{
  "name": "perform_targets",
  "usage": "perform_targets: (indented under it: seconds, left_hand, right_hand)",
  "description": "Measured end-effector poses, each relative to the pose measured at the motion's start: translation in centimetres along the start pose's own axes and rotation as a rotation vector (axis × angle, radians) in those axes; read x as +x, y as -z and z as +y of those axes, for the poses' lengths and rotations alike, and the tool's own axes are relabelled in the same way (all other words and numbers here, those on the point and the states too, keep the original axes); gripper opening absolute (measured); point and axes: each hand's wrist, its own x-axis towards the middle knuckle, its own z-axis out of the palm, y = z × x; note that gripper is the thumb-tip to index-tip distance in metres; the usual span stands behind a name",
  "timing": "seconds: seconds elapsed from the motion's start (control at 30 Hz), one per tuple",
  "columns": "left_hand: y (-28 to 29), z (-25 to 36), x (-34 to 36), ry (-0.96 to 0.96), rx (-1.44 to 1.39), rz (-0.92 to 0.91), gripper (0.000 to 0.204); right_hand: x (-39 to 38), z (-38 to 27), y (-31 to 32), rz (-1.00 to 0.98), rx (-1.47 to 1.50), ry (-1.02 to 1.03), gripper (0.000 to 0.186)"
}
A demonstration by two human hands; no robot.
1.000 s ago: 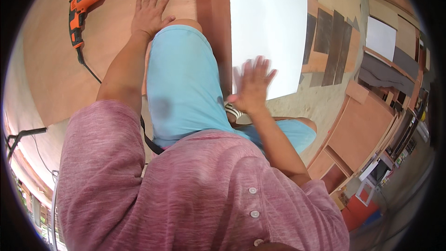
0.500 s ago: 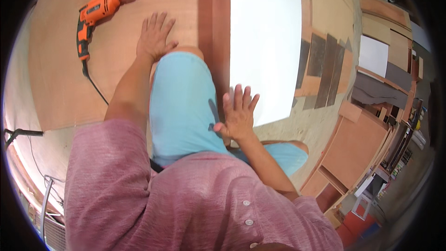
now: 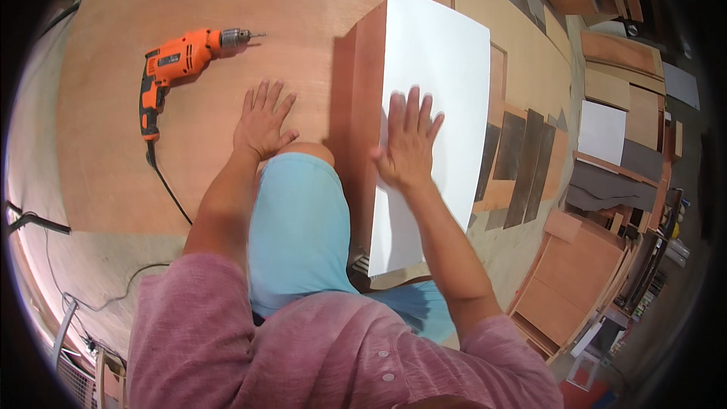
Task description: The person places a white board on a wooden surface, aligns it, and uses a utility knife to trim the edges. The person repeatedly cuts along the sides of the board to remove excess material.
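My left hand [image 3: 263, 123] lies flat on the brown plywood sheet [image 3: 113, 182], fingers spread, just beyond my knee. Over the white top of a wooden box [image 3: 447, 53] my right hand [image 3: 411, 142] is stretched out with its fingers apart; the palm seems to rest on that surface. The box stands on the plywood's right side, its brown side panel [image 3: 360, 129] facing left. To the left of my left hand lies an orange and black power drill [image 3: 182, 58], a bit in its chuck and its cord trailing toward me. Neither hand holds anything.
Dark wooden strips [image 3: 526, 170] and lighter boards lie on the floor right of the box. Farther right stand stacked wooden panels [image 3: 556, 280] and a white panel [image 3: 602, 132]. A black metal bar [image 3: 38, 220] and cables are at the left edge.
My right hand has moved forward from beside the near edge onto the white top. The whole view has shifted, so the box's far end now shows. My left hand remains on the plywood.
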Motion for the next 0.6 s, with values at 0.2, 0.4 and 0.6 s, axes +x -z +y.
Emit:
perform_targets:
  seconds: [0.2,0.4,0.6]
  left_hand:
    - [-1.6,-0.8,-0.3,-0.044,-0.104,0.137,0.083]
    - [-1.8,-0.6,0.2,-0.047,-0.129,0.104,0.084]
    - [-1.5,-1.8,-0.1,0.000,-0.132,0.048,0.083]
  right_hand:
    - [14.9,14.5,0.4,0.004,-0.204,-0.373,0.091]
    - [24.8,16.3,0.2,0.106,-0.030,-0.438,0.084]
    - [27.3,4.3,-1.8,0.222,0.123,0.075,0.084]
